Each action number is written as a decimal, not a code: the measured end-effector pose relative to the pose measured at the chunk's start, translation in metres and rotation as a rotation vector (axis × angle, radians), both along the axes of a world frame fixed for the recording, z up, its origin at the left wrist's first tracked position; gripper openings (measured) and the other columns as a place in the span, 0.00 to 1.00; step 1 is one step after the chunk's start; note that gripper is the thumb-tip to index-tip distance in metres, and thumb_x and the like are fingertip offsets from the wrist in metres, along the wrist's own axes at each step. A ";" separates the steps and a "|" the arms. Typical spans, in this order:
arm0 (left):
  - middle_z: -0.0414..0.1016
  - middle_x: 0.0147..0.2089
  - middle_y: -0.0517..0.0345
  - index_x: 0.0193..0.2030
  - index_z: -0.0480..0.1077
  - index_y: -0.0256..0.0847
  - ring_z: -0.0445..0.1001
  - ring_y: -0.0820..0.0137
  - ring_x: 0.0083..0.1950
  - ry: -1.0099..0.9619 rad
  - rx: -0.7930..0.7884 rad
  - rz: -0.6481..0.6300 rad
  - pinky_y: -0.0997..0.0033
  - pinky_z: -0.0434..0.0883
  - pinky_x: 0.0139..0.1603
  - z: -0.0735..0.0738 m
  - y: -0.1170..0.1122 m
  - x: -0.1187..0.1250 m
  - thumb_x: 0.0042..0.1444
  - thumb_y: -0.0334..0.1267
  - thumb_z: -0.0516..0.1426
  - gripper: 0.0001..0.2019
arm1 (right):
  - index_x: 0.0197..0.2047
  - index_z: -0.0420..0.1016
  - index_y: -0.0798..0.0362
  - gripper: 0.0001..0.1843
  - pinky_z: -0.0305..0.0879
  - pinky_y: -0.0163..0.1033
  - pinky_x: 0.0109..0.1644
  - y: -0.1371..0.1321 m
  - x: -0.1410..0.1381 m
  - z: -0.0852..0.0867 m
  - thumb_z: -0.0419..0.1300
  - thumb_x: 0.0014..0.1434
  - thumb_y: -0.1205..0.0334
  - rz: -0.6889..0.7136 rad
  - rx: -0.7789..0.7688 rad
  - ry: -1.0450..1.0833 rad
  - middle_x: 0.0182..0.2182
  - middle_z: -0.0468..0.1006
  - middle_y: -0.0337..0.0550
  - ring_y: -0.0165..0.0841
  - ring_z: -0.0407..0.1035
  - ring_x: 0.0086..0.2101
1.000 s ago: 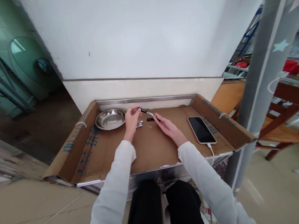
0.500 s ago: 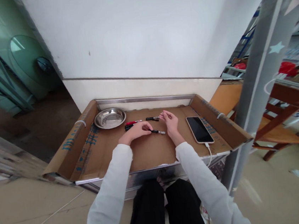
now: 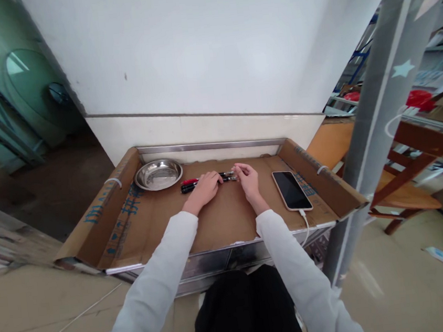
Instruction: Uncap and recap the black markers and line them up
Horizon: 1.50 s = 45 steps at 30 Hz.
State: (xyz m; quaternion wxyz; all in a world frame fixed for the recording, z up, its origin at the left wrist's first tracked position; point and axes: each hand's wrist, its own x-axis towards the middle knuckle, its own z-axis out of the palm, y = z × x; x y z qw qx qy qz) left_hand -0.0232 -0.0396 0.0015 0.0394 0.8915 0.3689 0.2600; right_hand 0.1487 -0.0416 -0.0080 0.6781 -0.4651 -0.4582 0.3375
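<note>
My left hand (image 3: 207,187) rests palm down with its fingers bent over a slim black pen (image 3: 229,179) that has a pale, shiny end. Behind it lies a second black pen (image 3: 226,174), its light end reaching toward my right fingertips. My right hand (image 3: 249,180) has thumb and fingers pinched together at the pale ends of the pens; what is between them is too small to make out. Left of my left hand, a red pen (image 3: 190,181) and black pens (image 3: 188,188) lie side by side, partly hidden by that hand.
A round steel dish (image 3: 158,174) stands at the back left of the cardboard-lined tray (image 3: 157,231). On the right lies a phone (image 3: 292,191) with a white cable (image 3: 306,226) plugged in. Raised cardboard sides flank the surface, and a grey post (image 3: 367,119) stands at right.
My left hand has moved the black pen away from me, so it now lies close along the other black pen. My right hand stays pinched near the pens' ends.
</note>
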 end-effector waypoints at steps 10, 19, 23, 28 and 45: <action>0.65 0.49 0.49 0.48 0.63 0.40 0.63 0.61 0.51 0.029 0.052 0.161 0.59 0.59 0.51 -0.002 -0.001 -0.001 0.57 0.30 0.46 0.13 | 0.42 0.71 0.51 0.11 0.66 0.40 0.45 -0.007 -0.004 -0.002 0.57 0.53 0.66 0.241 0.101 -0.627 0.36 0.78 0.42 0.32 0.72 0.38; 0.63 0.49 0.50 0.48 0.64 0.43 0.61 0.58 0.51 0.018 0.001 0.195 0.55 0.58 0.52 -0.005 -0.001 -0.002 0.55 0.37 0.52 0.13 | 0.41 0.69 0.52 0.13 0.67 0.40 0.46 -0.010 0.004 -0.007 0.58 0.51 0.67 0.320 0.080 -0.653 0.42 0.75 0.45 0.31 0.70 0.36; 0.64 0.48 0.51 0.44 0.67 0.44 0.61 0.59 0.51 0.023 0.040 0.154 0.57 0.57 0.51 -0.005 -0.002 -0.001 0.57 0.38 0.51 0.09 | 0.42 0.69 0.52 0.12 0.67 0.40 0.45 -0.011 0.007 -0.006 0.57 0.52 0.69 0.311 0.097 -0.650 0.36 0.75 0.42 0.30 0.71 0.35; 0.65 0.45 0.51 0.40 0.68 0.41 0.62 0.60 0.49 0.044 0.066 0.184 0.59 0.58 0.50 -0.003 -0.004 0.002 0.59 0.40 0.51 0.08 | 0.43 0.70 0.51 0.13 0.66 0.40 0.45 -0.010 0.010 -0.006 0.54 0.54 0.71 0.254 0.146 -0.796 0.33 0.75 0.41 0.31 0.70 0.35; 0.67 0.43 0.50 0.41 0.65 0.41 0.64 0.60 0.46 -0.091 0.126 0.516 0.61 0.60 0.48 0.011 -0.010 -0.005 0.58 0.31 0.48 0.08 | 0.38 0.71 0.52 0.10 0.59 0.41 0.43 -0.011 0.006 -0.003 0.50 0.57 0.70 -0.041 0.105 -1.160 0.36 0.74 0.46 0.37 0.66 0.39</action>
